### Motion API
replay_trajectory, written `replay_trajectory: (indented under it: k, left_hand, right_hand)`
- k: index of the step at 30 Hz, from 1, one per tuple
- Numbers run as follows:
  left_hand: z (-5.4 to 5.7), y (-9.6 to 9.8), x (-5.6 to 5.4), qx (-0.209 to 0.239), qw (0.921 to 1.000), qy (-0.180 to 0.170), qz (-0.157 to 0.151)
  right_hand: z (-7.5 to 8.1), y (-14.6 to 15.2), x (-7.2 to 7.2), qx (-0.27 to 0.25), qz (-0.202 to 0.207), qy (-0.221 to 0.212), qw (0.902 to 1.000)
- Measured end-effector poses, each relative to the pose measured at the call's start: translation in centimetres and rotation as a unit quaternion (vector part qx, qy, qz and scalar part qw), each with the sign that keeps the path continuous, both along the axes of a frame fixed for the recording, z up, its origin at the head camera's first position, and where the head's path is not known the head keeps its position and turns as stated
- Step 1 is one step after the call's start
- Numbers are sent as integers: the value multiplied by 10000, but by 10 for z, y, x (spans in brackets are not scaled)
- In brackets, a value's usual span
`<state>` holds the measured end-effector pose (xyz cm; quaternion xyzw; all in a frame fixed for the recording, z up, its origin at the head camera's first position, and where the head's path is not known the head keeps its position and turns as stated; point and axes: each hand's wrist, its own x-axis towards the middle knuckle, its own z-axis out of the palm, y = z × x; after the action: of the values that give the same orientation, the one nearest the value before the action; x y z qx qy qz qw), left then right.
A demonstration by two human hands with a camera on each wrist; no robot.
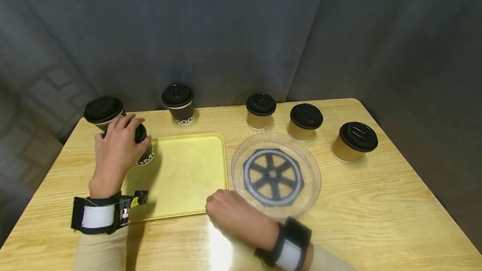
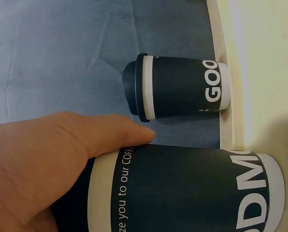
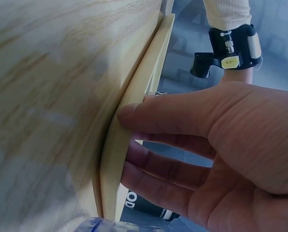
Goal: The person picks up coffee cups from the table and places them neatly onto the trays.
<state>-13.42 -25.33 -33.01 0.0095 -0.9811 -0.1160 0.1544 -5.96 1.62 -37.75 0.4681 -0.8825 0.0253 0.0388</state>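
My left hand (image 1: 116, 145) grips a black paper coffee cup (image 1: 147, 155) with white lettering, its thumb along the cup's side in the left wrist view. That cup is at the left part of a yellow tray (image 1: 188, 175); I cannot tell whether its base touches the tray. At the tray's front right corner, my right hand (image 1: 241, 214) pinches the rim. In the right wrist view its thumb is on the outer face of the rim (image 3: 116, 159), with fingers on the inner side. Another black cup (image 1: 103, 111) with a lid stands just behind my left hand.
A third black cup (image 1: 183, 113) stands behind the tray. Right of the tray lies a round clear dish (image 1: 314, 183) over a dark spoked pattern. Three brown cups with black lids, a left one (image 1: 259, 120), a middle one (image 1: 300, 131) and a right one (image 1: 344, 149), stand beyond it.
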Motion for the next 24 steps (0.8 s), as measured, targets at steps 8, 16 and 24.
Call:
replay_trajectory:
  k: [8,16,24]
  left_hand:
    - [-1,2,-1,-93,9993,-342,99]
    - [-5,1,-4,-174,9994,-228,196]
    - [-6,2,-5,-159,9995,-185,222]
  right_hand:
    - [0,0,0,49,-21,-37,10000]
    - [0,-1,0,46,-27,-140,9999]
    - [0,0,-1,55,-37,-130,9999]
